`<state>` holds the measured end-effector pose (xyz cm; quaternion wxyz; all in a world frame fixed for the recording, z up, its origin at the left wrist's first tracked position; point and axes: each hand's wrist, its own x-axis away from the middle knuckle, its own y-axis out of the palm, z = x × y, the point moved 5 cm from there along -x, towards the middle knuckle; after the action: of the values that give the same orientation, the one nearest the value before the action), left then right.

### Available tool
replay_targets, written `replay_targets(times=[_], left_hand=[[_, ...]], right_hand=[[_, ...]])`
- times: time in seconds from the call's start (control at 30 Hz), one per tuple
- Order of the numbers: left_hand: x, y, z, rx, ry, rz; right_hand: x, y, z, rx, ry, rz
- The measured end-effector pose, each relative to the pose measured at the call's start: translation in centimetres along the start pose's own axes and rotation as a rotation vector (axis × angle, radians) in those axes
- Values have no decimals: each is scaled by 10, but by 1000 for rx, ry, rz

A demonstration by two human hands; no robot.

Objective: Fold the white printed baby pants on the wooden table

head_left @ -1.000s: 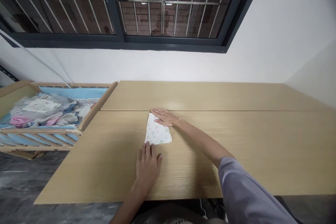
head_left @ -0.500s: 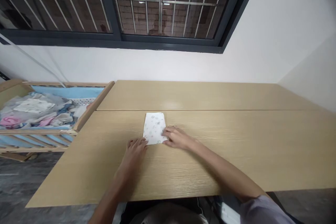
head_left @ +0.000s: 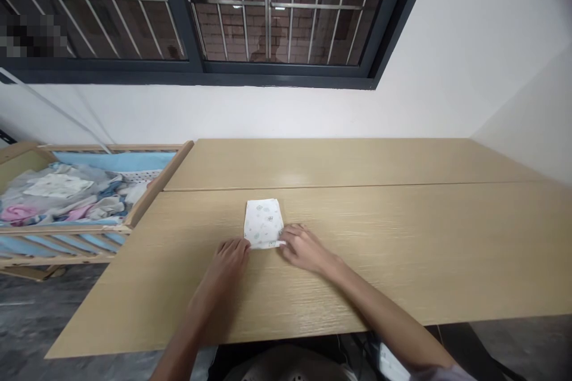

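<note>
Head view: left fingers [head_left: 239, 244], right fingers [head_left: 291, 231] curled on near corners of cloth [head_left: 263, 222].

Left hand [head_left: 231, 255]: back turned upward; fingers [head_left: 240, 244] bent and close together, tips directed forward and inward; thumb hidden.
Left wrist [head_left: 211, 286]: roughly in line with the forearm.
Left forearm [head_left: 193, 321]: bare, rising obliquely from the lower edge toward the midline.
Right hand [head_left: 306, 248]: knuckles uppermost, fingers curled and pointing inward, thumb [head_left: 287, 255] on the near side, drawn close to the fingertips in a pinch.
Right wrist [head_left: 331, 266]: nearly straight.
Right forearm [head_left: 379, 309]: bare, long diagonal from the lower right.
Right sleeve [head_left: 442, 374]: greyish lilac, partly visible.
Spacing: hands near each other, not touching.
</note>
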<state>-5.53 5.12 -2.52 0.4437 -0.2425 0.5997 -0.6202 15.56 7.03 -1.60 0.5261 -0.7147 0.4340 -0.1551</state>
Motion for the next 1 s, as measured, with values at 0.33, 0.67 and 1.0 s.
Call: replay_targets(times=[0.33,0.67,1.0], left_hand=[[-61,-24,-20,7,-212,94],[-128,7,-62,-14,-358,55],[-123,19,-58,-50,-356,113]], right_hand=[[-46,-25,27,-18,203,35],[-95,4,80,-67,363,176],[-93,13,87,-57,423,230]])
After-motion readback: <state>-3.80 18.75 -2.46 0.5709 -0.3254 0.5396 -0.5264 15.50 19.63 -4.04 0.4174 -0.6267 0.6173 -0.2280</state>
